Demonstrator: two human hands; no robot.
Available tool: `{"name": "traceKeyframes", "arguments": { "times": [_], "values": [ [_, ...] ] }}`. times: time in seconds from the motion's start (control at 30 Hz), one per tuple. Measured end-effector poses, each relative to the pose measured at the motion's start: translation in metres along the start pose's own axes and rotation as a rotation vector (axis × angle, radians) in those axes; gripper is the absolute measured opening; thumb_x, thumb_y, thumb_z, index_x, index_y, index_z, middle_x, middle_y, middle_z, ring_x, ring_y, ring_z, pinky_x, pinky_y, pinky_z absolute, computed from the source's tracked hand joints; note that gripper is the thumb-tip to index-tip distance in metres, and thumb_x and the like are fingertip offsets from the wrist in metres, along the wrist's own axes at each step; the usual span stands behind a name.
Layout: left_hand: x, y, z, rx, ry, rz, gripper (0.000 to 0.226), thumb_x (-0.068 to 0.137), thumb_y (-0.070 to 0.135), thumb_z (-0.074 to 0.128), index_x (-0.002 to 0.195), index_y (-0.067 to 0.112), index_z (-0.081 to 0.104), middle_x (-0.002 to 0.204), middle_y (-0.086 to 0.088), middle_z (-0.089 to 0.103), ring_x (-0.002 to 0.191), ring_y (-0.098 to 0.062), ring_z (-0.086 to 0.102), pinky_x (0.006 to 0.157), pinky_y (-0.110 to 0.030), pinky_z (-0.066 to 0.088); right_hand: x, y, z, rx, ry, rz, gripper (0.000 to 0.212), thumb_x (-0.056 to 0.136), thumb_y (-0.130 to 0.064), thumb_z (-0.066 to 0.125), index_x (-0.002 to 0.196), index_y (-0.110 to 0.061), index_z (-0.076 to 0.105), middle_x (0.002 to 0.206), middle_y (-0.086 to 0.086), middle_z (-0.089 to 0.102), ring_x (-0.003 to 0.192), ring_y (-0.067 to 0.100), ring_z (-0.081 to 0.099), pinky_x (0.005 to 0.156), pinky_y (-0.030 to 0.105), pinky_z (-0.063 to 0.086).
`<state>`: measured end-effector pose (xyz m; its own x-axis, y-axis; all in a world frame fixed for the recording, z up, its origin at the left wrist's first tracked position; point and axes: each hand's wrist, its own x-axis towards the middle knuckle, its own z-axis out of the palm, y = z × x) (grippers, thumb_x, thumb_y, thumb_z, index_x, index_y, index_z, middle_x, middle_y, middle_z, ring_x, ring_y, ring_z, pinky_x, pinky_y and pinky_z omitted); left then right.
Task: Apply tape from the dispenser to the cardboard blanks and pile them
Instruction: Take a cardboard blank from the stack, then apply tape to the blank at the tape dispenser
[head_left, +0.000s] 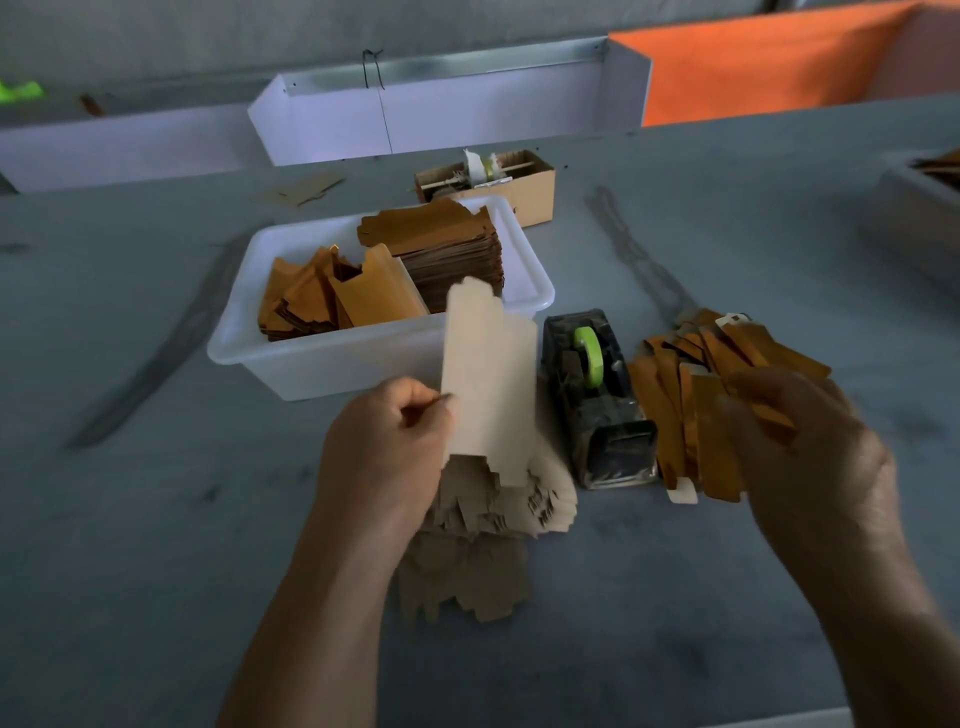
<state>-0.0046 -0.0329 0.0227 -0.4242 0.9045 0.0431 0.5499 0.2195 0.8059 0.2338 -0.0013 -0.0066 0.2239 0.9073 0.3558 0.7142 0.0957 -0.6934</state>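
- Head view: at far left I see a white trough (130, 150) along the back of the grey bench (156, 519), with a loose cardboard scrap (301, 189) lying in front of it.
- Next comes a white plastic tub (322, 358); inside it, gold-faced blanks (332, 301) lean in a loose bunch on the left and a neat stack of blanks (447, 254) fills the right.
- Behind the tub sits a small cardboard box (519, 192) with a tape roll on a stick across it.
- My left hand (384, 447) is curled, thumb and fingers pinching the lower left edge of one pale cardboard blank (491, 384), which stands nearly upright in front of the tub.
- Below that hand a fanned heap of plain brown blanks (483, 530) lies on the bench, touching the held blank's lower end.
- Just right of the held blank stands the dark tape dispenser (597, 400), carrying a green tape roll (589, 356), its cutter end towards me.
- Right of the dispenser lies a spread pile of gold blanks (691, 389), one showing a pale tab near the front edge.
- My right hand (810, 447) hovers over that pile; it is blurred, fingers bent loosely, and I cannot tell whether it holds anything.
- At far right, the corner of another tub (914, 208) shows, with an orange panel (769, 73) behind.
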Motion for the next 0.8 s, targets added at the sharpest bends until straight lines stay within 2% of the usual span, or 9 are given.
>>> {"name": "traceKeyframes", "arguments": {
  "times": [0.03,0.13,0.27,0.33,0.4,0.47,0.53,0.67,0.8],
  "values": [
    [-0.003,0.0,-0.002,-0.093,-0.039,-0.029,0.016,0.089,0.033,0.061,0.076,0.025,0.064,0.059,0.012,0.062,0.056,0.004,0.056,0.048,-0.014,0.042,-0.002,-0.004,0.0,0.064,-0.002,0.012,0.016,0.09,-0.023,0.059,0.103,-0.024,0.067,0.101,-0.004,0.059,0.079,0.014,0.053,0.061,0.022,0.039],
    [-0.011,-0.001,-0.006,-0.32,-0.204,-0.115,0.017,0.085,0.033,0.065,0.074,0.021,0.068,0.054,0.012,0.056,0.054,-0.003,0.051,0.066,-0.031,0.046,-0.012,-0.021,0.003,0.346,-0.095,0.063,0.008,0.088,-0.033,0.057,0.088,-0.034,0.065,0.076,-0.009,0.065,0.072,0.013,0.062,0.063,0.029,0.049],
    [-0.02,0.003,-0.007,-0.472,-0.42,-0.123,0.019,0.066,0.041,0.067,0.069,0.022,0.07,0.061,0.007,0.057,0.063,-0.008,0.054,0.074,-0.034,0.047,-0.029,-0.043,0.011,0.64,-0.413,0.174,0.051,0.068,-0.061,0.05,0.104,-0.027,0.064,0.09,-0.011,0.07,0.083,0.003,0.067,0.067,0.021,0.056],
    [-0.023,0.004,-0.005,-0.491,-0.453,-0.124,0.025,0.061,0.043,0.069,0.071,0.021,0.071,0.067,-0.002,0.061,0.069,-0.018,0.057,0.08,-0.04,0.048,-0.034,-0.047,0.017,0.705,-0.515,0.253,0.051,0.065,-0.058,0.055,0.102,-0.025,0.066,0.091,-0.013,0.069,0.085,0.003,0.066,0.066,0.018,0.055],
    [-0.022,0.004,-0.003,-0.496,-0.448,-0.151,0.035,0.06,0.044,0.075,0.081,0.015,0.072,0.084,-0.016,0.069,0.082,-0.033,0.063,0.089,-0.048,0.049,-0.035,-0.046,0.023,0.806,-0.552,0.366,0.044,0.064,-0.049,0.06,0.097,-0.021,0.068,0.09,-0.011,0.07,0.089,0.009,0.065,0.072,0.026,0.055],
    [-0.023,0.006,0.001,-0.505,-0.43,-0.202,0.052,0.056,0.045,0.085,0.096,0.015,0.069,0.101,-0.012,0.071,0.097,-0.03,0.066,0.094,-0.048,0.05,-0.035,-0.043,0.026,0.85,-0.564,0.434,0.036,0.064,-0.041,0.062,0.09,-0.018,0.069,0.086,-0.01,0.07,0.088,0.012,0.064,0.077,0.032,0.054],
    [-0.025,0.008,0.008,-0.528,-0.406,-0.234,0.065,0.053,0.045,0.087,0.107,0.015,0.065,0.107,-0.005,0.071,0.102,-0.024,0.066,0.095,-0.043,0.05,-0.036,-0.042,0.026,0.865,-0.589,0.445,0.032,0.063,-0.038,0.063,0.086,-0.017,0.071,0.085,-0.007,0.071,0.089,0.016,0.064,0.079,0.035,0.054],
    [-0.027,0.015,0.021,-0.549,-0.325,-0.228,0.032,0.069,0.024,0.08,0.097,0.014,0.069,0.091,-0.003,0.075,0.089,-0.023,0.07,0.079,-0.036,0.055,-0.04,-0.04,0.024,0.901,-0.638,0.461,0.03,0.063,-0.034,0.063,0.084,-0.016,0.074,0.089,0.002,0.072,0.088,0.019,0.067,0.078,0.037,0.057],
    [-0.029,0.012,0.027,-0.532,-0.325,-0.223,0.028,0.074,0.021,0.078,0.101,0.02,0.069,0.087,0.006,0.075,0.08,-0.008,0.069,0.065,-0.019,0.05,-0.044,-0.038,0.023,0.823,-0.652,0.422,0.022,0.072,-0.03,0.062,0.083,-0.014,0.074,0.086,0.001,0.071,0.084,0.017,0.066,0.072,0.032,0.058]
  ]
}}
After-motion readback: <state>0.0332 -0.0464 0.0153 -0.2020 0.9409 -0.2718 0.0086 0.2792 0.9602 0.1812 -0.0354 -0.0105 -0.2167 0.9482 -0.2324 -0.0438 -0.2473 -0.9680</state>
